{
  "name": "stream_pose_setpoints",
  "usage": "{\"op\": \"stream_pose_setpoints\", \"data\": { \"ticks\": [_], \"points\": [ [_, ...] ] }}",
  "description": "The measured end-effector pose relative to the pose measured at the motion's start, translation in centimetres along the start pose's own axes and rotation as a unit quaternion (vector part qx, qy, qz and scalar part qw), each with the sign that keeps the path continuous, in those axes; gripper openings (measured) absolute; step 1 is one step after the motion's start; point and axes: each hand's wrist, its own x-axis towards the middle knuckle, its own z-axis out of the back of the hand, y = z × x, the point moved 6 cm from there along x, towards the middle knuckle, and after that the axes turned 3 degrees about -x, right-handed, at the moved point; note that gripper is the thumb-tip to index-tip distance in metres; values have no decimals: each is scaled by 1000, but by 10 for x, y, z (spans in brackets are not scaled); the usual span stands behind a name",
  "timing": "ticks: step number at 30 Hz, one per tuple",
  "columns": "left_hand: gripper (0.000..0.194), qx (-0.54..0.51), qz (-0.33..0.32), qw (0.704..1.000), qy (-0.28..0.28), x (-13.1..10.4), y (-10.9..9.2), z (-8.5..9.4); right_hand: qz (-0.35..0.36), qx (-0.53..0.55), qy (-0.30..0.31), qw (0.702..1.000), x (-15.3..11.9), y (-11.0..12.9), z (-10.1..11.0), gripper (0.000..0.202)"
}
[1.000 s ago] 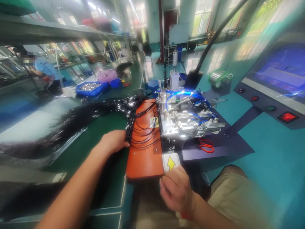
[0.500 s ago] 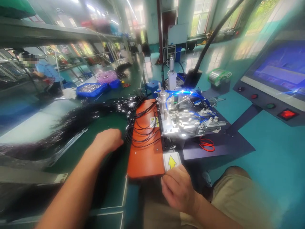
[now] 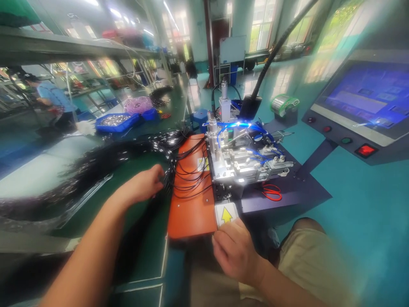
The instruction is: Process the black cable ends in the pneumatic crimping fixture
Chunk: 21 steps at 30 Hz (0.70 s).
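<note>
Cables across the orange plate, a thick mass along the bench

The black cables point(image 3: 171, 164) fan over the orange plate point(image 3: 191, 217) from its left edge, several reaching towards the metal machine point(image 3: 249, 162) on its right. I have the left hand point(image 3: 147, 183) just beside them above the green bench point(image 3: 134, 165), its fingers curled; whether they pinch a strand I cannot tell from here. My right hand point(image 3: 234, 249) is at the near edge of the arrow label point(image 3: 226, 214), its fingers folded in, and I cannot tell whether they hold anything.

I judge the work to be partway: some cables are spread over the plate, while a thick mass runs back along the bench. Nothing I can see marks any as finished, so I cannot count what is done or left.

Further out, red-handled scissors point(image 3: 272, 192) lie beside the machine, a lit control panel point(image 3: 367, 96) stands to its right, and a blue tray point(image 3: 124, 126) holds small metal parts.
</note>
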Motion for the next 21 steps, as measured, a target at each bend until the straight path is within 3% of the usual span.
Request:
{"op": "stream_pose_setpoints", "data": {
  "ticks": [2,5,7,8,11,12,14,16,18,21],
  "points": [
    [24,-186,-12,981,51,-4,-6,-3,-29,12,19,999,5,2,4,19],
    [25,-385,-17,915,118,-9,-25,-10,-110,117,87,983,13,7,8,14],
    [32,-454,-20,877,156,-11,-40,-17,-182,271,120,938,15,10,8,42],
    [35,-471,-25,865,171,-12,-47,-20,-220,359,148,895,14,13,3,53],
    [44,-437,-44,875,205,-16,-62,-32,-304,561,170,750,12,20,-12,68],
    [46,-400,-47,891,210,-18,-64,-36,-328,599,156,713,11,20,-16,66],
    [52,-311,-48,925,212,-24,-67,-40,-371,633,120,669,10,14,-22,55],
    [52,-220,-71,955,188,-33,-74,-38,-403,630,110,654,9,8,-25,44],
    [39,-148,-154,969,125,-44,-93,-30,-428,609,115,657,8,0,-23,37],
    [26,-117,-334,935,34,-67,-135,-27,-461,562,96,680,7,-20,-7,28]
  ]
}}
